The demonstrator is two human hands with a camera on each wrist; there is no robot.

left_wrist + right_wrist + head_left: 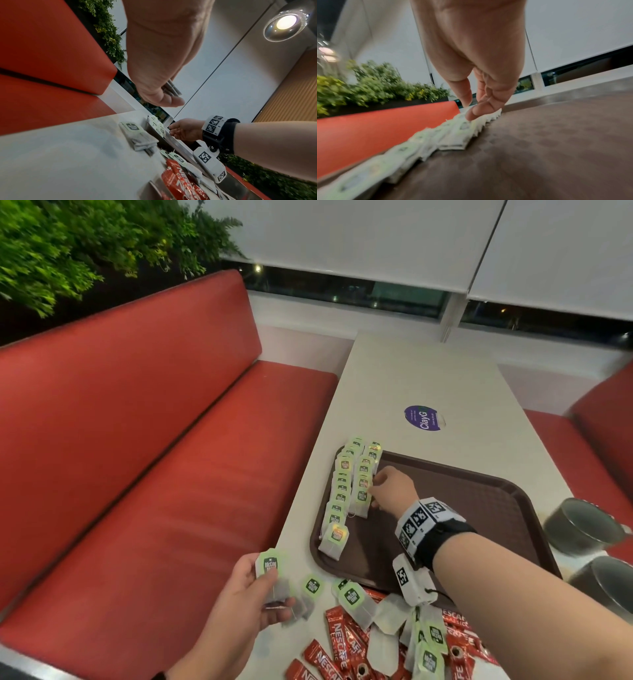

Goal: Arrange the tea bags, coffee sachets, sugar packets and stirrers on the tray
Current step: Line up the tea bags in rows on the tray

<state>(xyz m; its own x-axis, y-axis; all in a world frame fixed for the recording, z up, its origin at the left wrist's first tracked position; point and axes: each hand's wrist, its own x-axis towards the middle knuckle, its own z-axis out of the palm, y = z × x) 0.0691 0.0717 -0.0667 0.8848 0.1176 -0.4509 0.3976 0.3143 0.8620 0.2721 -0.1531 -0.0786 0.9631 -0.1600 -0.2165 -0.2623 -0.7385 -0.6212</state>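
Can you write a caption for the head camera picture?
Right hand lays tea bags in rows on the tray; left hand holds more.
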